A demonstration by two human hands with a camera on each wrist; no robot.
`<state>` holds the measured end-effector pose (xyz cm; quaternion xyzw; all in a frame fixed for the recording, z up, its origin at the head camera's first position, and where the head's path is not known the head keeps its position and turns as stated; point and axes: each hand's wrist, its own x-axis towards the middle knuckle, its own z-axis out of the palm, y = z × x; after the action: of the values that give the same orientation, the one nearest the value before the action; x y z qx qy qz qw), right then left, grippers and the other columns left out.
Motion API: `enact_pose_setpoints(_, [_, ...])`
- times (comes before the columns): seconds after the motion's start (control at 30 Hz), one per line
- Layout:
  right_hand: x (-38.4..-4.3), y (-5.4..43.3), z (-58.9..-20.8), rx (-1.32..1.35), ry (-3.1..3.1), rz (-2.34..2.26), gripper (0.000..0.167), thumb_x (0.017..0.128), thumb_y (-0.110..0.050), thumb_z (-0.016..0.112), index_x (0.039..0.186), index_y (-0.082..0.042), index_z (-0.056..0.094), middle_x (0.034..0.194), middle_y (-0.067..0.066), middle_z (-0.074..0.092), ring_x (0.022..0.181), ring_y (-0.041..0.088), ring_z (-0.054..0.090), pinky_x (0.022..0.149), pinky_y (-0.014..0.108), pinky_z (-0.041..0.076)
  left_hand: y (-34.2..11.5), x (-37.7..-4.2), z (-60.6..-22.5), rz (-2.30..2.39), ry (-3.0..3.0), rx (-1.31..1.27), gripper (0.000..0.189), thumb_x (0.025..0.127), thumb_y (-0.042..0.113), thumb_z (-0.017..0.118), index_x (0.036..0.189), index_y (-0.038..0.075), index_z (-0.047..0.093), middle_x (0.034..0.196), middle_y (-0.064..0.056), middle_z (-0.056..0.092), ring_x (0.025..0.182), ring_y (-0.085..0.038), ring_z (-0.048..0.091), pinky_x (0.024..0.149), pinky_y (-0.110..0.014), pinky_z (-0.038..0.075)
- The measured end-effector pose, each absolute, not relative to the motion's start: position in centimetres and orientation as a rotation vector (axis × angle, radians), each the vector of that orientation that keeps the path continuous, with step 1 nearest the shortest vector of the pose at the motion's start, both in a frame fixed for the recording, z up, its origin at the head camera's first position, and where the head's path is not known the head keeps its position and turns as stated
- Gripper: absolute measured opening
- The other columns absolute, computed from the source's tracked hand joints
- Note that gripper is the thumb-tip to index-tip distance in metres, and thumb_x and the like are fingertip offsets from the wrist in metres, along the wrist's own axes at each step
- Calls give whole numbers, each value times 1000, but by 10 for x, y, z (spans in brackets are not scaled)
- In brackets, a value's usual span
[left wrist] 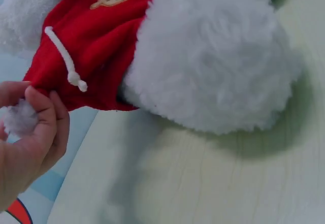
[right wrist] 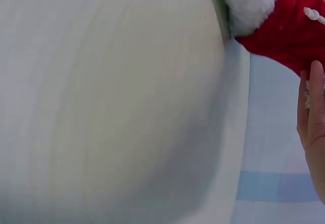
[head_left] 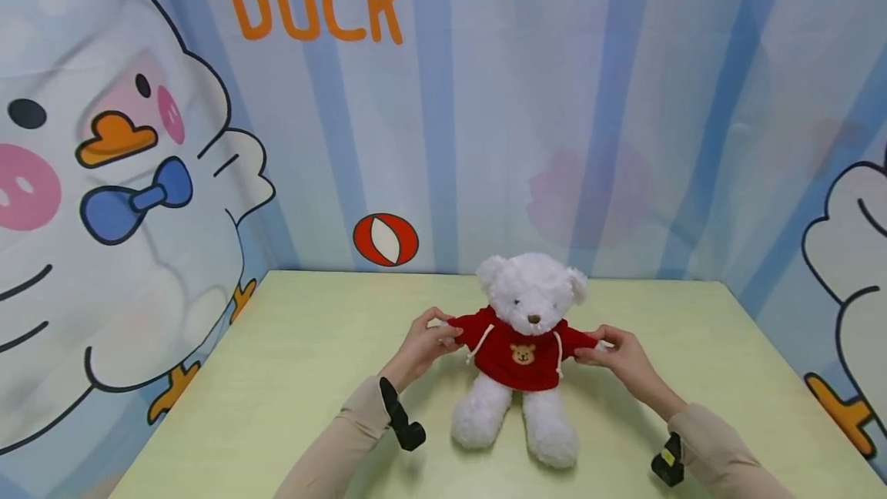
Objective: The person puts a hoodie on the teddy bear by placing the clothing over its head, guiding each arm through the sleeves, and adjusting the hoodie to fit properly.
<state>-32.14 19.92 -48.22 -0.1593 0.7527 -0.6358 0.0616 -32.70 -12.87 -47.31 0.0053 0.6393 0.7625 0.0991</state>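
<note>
A white teddy bear [head_left: 547,291] in a red hoodie [head_left: 495,356] sits upright on the table, facing the camera. White drawstrings hang from the hoodie, and a small bear face [head_left: 523,353] is on its front. My left hand [head_left: 426,343] pinches the cuff of one sleeve at the paw. In the left wrist view, the fingers [left wrist: 44,117] curl round the white paw [left wrist: 21,118]. On the other side, my right hand [head_left: 624,360] pinches the other sleeve's end and paw. Only part of that hand [right wrist: 316,117] shows in the right wrist view.
The pale yellow table [head_left: 298,376] runs back to a striped blue curtain [head_left: 499,98] with printed ducks and a red ball print [head_left: 386,239]. Black wrist cameras are strapped on both forearms, the left one [head_left: 402,418] close to the bear's leg.
</note>
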Motion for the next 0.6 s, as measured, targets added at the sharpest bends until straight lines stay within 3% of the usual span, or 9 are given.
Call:
enact_pose_setpoints(0.1, [-322,197,-481,-497,2110,-2009,6,85,-7,58,86,-9,52,88,-7,59,81,13,67,78,30,51,-129,-327,-472,2242,1853,-28,17,83,0,55,82,13,44,75,-4,57,53,-12,50,65,-25,51])
enact_pose_setpoints(0.23, [-324,191,-474,-497,1760,-2048,13,93,-8,44,98,-18,48,96,-6,56,89,10,62,83,27,49,-130,-328,-471,2152,1830,-19,16,86,8,52,87,17,39,89,-5,52,67,-17,50,60,-24,47])
enact_pose_setpoints(0.3, [-324,188,-469,-418,1586,-2054,14,96,-14,38,108,-17,44,101,-5,55,92,10,59,84,25,49,-130,-328,-471,2157,1787,-4,10,90,14,49,88,18,40,100,-6,47,81,-19,49,61,-24,46])
enact_pose_setpoints(0.4, [-323,184,-463,-266,1455,-2051,34,96,-21,38,127,-8,32,105,-3,52,96,11,57,83,26,49,-128,-328,-471,2216,1700,-43,7,92,17,47,86,16,44,105,-6,43,90,-19,46,64,-26,47])
enact_pose_setpoints(0.5, [-323,186,-460,-192,1458,-2020,58,95,-20,41,140,1,11,105,-4,51,93,12,56,80,22,49,-128,-328,-472,2239,1727,-113,4,90,13,50,93,10,49,104,-10,47,80,-17,49,65,-25,49])
enact_pose_setpoints(0.6, [-327,193,-458,-204,1537,-1992,62,93,-18,45,139,6,13,101,-4,56,85,10,57,74,18,48,-128,-329,-471,2234,1798,-169,26,88,12,55,110,0,49,108,-15,52,67,-13,49,65,-24,50])
